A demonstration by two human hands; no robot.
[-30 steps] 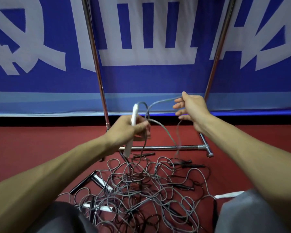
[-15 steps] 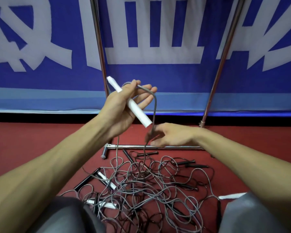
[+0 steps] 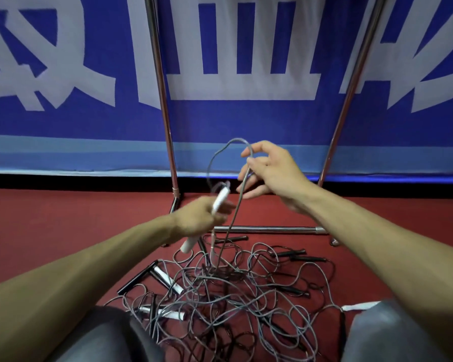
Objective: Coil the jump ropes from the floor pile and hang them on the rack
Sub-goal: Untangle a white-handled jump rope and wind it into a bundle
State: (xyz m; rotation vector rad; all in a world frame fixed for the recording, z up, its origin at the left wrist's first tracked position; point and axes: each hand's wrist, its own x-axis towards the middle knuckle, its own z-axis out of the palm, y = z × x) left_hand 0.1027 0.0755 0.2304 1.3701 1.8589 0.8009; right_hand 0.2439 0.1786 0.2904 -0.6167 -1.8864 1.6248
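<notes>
My left hand (image 3: 199,218) grips a white jump-rope handle (image 3: 188,245), tilted with its upper end near the middle of the frame. From that handle a grey cord (image 3: 221,152) arcs up and over to my right hand (image 3: 270,176), which pinches it between thumb and fingers. The cord then drops straight down into the tangled pile of grey and black ropes (image 3: 228,288) on the red floor between my knees. The chrome rack (image 3: 270,229) stands just behind the pile, its two uprights rising out of frame.
Black handles (image 3: 136,278) and white handles (image 3: 168,280) lie scattered in the pile. A blue and white banner (image 3: 246,118) covers the wall behind the rack. My grey-clad knees (image 3: 385,333) flank the pile at the bottom.
My left hand dropped from chest height to just above the rack's base bar. My right hand rose from near the base bar, lifting a loop of cord.
</notes>
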